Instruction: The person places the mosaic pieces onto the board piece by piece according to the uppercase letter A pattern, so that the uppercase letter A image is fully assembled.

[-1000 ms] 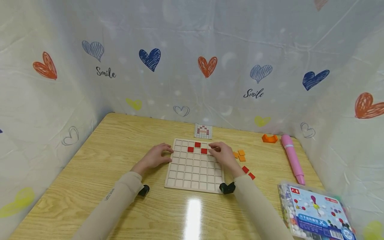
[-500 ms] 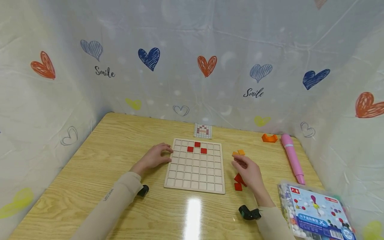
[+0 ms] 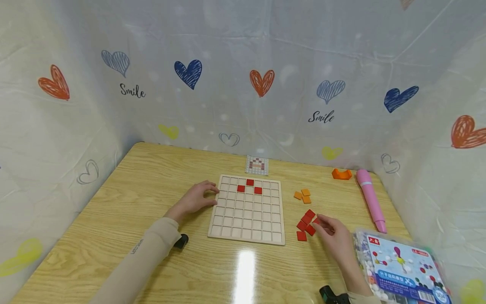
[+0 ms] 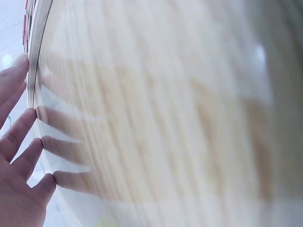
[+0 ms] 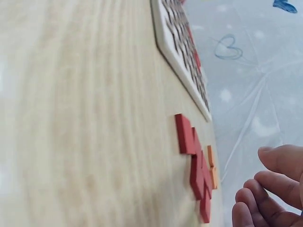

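A pale wooden grid board [image 3: 243, 228] lies in the middle of the table. Three red tiles sit in its upper cells, one of them a red tile [image 3: 249, 182] in the top row. My left hand [image 3: 195, 197] rests at the board's left edge, fingers spread and fingertips right at the side, as the left wrist view also shows. My right hand [image 3: 336, 237] is beside a cluster of loose red tiles [image 3: 302, 226], thumb and index finger apart around the rightmost one. In the right wrist view its fingers [image 5: 277, 161] are loosely bent, with no tile visible between them.
Several orange tiles [image 3: 306, 199] lie above the red cluster. Behind the board is a small pattern card [image 3: 257, 165]. At the right are an orange holder [image 3: 341, 174], a pink microphone-shaped stick [image 3: 370, 200] and a molecular model kit box [image 3: 408, 270].
My right hand has left the board's upper right, passed over the loose tiles and come down to the right of the red cluster. The left hand has stayed in place.
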Demonstrator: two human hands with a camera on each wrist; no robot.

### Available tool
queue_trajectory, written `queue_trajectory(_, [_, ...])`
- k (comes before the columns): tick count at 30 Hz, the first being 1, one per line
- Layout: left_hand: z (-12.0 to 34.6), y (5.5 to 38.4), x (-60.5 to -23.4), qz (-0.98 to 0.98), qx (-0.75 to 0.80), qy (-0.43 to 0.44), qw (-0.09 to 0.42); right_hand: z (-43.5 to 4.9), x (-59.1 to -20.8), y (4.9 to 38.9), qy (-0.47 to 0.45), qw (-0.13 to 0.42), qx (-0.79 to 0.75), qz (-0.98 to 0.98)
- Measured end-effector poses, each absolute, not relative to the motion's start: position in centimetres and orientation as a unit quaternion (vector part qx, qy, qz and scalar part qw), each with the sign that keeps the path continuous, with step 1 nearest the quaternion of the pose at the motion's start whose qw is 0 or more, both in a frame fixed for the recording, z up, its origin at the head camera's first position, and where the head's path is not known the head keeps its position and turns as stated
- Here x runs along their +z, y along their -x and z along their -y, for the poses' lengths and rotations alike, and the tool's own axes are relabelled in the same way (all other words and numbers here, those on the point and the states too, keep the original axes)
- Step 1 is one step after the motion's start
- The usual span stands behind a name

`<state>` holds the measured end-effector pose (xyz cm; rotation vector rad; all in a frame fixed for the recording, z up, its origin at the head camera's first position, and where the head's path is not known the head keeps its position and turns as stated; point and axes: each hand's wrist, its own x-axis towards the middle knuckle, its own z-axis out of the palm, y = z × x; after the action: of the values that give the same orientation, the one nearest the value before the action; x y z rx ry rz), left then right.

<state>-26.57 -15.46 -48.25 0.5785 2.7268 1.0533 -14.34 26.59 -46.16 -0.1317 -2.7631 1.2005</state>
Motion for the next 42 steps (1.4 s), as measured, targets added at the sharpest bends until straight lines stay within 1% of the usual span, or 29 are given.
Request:
queue_trajectory(6, [15.4,26.6,-48.2,-0.911,0.355,-0.195,0.078,-27.1,-46.7,13.6,0.076,0.027,0.397,0.914])
queue_trajectory(11, [15.4,26.5,-48.2,-0.913,0.35,-0.192,0.08,-27.2,-46.9,13.2,0.082,0.014,0.392,0.916])
queue_trajectory(20, [15.4,26.5,-48.1,-0.914,0.349,-0.187,0.084,-27.5,-47.6,13.3,0.066,0.009,0.35,0.934])
queue_trajectory(33, [15.4,26.7,-48.2,-0.914,0.349,-0.189,0.085,-27.6,-47.9,14.0,0.052,0.008,0.332,0.942])
queue_trajectory(42, [15.4,26.6,-48.3,-0.911,0.356,-0.185,0.092,-27.3,-47.7,14.2,0.004,0.014,0.316,0.949])
